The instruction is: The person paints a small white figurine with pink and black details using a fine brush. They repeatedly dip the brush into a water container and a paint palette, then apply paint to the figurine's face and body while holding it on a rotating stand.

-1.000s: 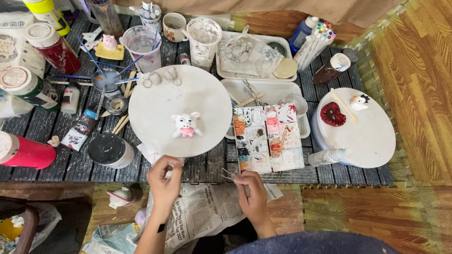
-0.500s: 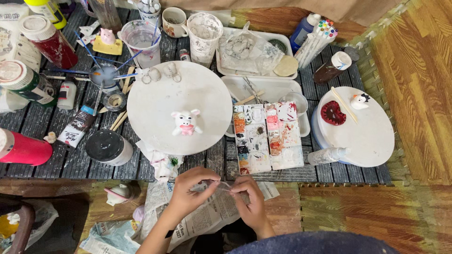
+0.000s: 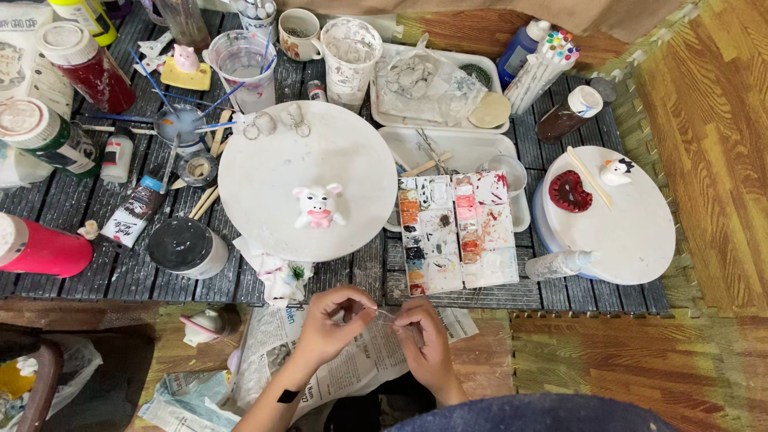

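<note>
My left hand point(image 3: 330, 322) and my right hand point(image 3: 425, 338) meet just below the table's near edge, over a spread newspaper point(image 3: 352, 372). Both pinch a thin stick-like tool point(image 3: 385, 315) between their fingertips; its tip is too small to make out. Above them, on a round white board point(image 3: 272, 160), stands a small white and pink pig figurine point(image 3: 318, 206). A paint-stained palette point(image 3: 457, 234) lies right of the board, just beyond my right hand.
A second round white board point(image 3: 632, 232) at right carries a red piece point(image 3: 570, 192) and a small white bird figure point(image 3: 616, 170). Paint bottles, a water cup point(image 3: 240, 60), brushes, a black-lidded jar point(image 3: 186, 246) and a red bottle point(image 3: 44, 250) crowd the slatted table's left side. Crumpled tissue point(image 3: 276, 272) lies at the edge.
My left hand has left the table edge and moved right and down to meet my right hand. Both now pinch the thin tool that the right hand held alone.
</note>
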